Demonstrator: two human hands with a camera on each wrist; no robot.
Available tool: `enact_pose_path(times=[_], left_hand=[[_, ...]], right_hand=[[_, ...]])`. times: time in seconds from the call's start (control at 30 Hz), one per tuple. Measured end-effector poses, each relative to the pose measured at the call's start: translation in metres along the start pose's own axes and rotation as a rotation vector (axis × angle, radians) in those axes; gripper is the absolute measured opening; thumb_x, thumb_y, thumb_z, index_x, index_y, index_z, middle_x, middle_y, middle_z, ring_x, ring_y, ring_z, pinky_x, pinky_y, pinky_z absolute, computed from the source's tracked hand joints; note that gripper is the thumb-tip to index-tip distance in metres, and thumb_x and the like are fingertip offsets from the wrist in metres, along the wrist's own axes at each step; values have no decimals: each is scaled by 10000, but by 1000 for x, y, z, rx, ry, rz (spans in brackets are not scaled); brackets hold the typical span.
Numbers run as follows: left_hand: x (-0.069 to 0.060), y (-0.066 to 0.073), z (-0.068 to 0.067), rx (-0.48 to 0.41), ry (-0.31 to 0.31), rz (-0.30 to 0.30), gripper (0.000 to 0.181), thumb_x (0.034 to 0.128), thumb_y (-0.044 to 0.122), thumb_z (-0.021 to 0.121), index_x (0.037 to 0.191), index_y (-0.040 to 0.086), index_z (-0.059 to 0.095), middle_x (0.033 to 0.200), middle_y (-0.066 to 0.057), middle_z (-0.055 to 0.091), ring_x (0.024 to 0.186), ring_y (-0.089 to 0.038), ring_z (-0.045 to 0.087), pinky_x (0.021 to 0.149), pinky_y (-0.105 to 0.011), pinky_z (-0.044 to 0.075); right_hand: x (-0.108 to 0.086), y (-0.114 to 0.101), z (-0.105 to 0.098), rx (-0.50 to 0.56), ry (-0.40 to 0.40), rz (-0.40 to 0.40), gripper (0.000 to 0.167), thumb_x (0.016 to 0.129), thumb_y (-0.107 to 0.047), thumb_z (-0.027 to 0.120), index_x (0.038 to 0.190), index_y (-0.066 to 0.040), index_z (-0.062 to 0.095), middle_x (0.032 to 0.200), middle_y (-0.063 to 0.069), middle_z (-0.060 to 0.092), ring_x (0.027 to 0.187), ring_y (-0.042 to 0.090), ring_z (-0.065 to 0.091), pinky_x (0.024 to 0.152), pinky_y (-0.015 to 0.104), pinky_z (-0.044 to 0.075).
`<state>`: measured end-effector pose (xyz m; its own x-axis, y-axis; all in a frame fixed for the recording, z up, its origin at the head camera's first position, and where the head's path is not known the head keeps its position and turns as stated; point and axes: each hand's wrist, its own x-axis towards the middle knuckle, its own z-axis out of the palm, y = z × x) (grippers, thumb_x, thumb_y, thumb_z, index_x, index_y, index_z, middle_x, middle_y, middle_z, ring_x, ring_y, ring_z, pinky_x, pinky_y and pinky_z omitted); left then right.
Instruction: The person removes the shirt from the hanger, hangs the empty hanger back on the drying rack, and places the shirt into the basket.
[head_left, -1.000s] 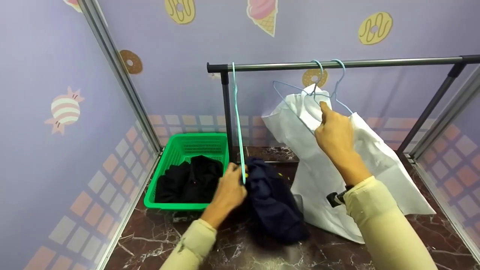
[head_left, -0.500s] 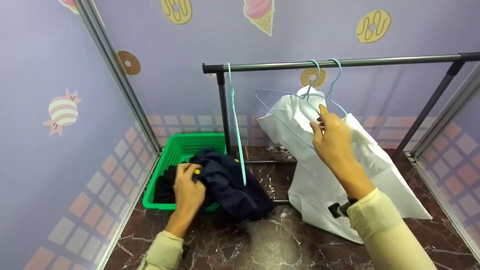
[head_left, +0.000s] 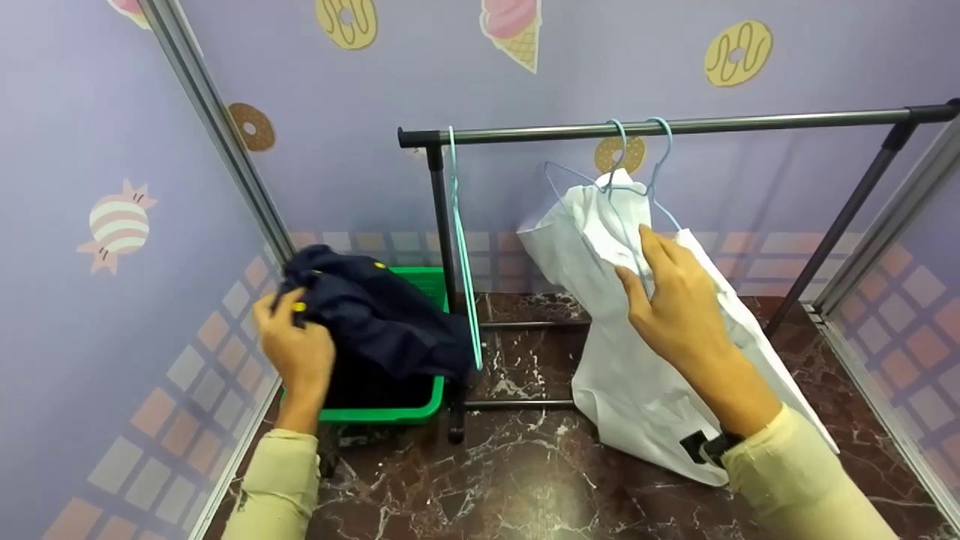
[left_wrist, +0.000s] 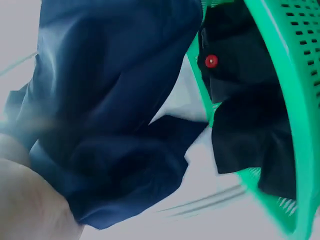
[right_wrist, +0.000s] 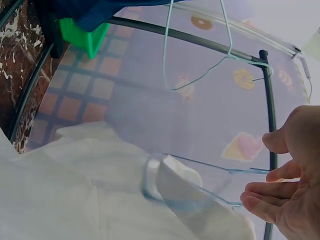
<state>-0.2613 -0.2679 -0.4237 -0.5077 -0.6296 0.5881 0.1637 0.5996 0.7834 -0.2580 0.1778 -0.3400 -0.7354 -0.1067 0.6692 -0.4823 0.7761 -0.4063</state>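
My left hand (head_left: 296, 349) grips a dark navy garment (head_left: 367, 315) with yellow buttons, at the upper left of the cloth. The garment hangs over the green basket (head_left: 382, 414), hiding much of its inside. Black clothing (left_wrist: 250, 135) with a red button lies in the basket, seen in the left wrist view. My right hand (head_left: 679, 307) is in front of a white garment (head_left: 637, 375) that hangs on the rack. Its fingers are loosely extended and hold nothing in the right wrist view, close to the blue hangers' wires (right_wrist: 215, 165).
A dark metal clothes rack (head_left: 525, 135) spans the middle and right, with legs and low crossbars. A bare light-blue hanger (head_left: 463, 255) hangs at its left end, beside the basket. Another bare hanger (head_left: 555, 180) hangs by the white garment. Patterned walls and dark marbled floor (head_left: 480, 480) surround it.
My left hand has carried the navy garment leftward, from behind the left-end hanger to over the basket. My right hand has stayed by the white garment, its pointing fingers loosening. Nearby, a bare hanger swung.
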Motion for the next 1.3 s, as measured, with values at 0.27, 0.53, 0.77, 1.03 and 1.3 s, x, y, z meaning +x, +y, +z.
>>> enact_pose_path(times=[0.27,0.53,0.77,1.03,1.3], left_hand=[[-1,-27,10,39,-13,-42,473,866,-133,495,1224,18,764,1445,-226,532,1260,-429,600,988,-569,513],[-13,-40,27,374,-408,34,481,881,-61,569,1315,71,727,1534,-258,489,1341,-528,550,1105,-674,433],[-37,-25,53,549,-995,-76,790,1035,570,570,1671,152,361,1751,-322,145,1629,-578,113,1237,-838,107],[-51,-30,76,653,-1145,-227,1067,984,683,629,1736,156,87,1763,-337,-2,1584,-664,-66,1158,-917,74],[-41,-60,78,692,-1236,-336,836,1095,330,567,1731,110,70,1752,-348,10,1570,-696,24,1175,-898,151]], right_hand=[[-12,2,-9,-1,32,-59,576,1014,-162,723,1513,62,545,1408,314,656,1318,492,620,1149,605,473],[-22,10,-15,-36,57,-61,556,1001,-169,736,1485,57,580,1419,295,659,1316,493,617,1112,637,490],[-27,12,-17,-31,63,-71,561,1000,-159,741,1500,37,575,1408,281,670,1312,478,624,1117,613,493],[-29,9,-13,-14,48,-88,556,994,-149,749,1486,48,583,1411,280,664,1328,473,620,1147,597,480],[-33,10,-15,-23,76,-113,546,987,-147,758,1478,32,599,1375,278,682,1280,476,638,1094,600,505]])
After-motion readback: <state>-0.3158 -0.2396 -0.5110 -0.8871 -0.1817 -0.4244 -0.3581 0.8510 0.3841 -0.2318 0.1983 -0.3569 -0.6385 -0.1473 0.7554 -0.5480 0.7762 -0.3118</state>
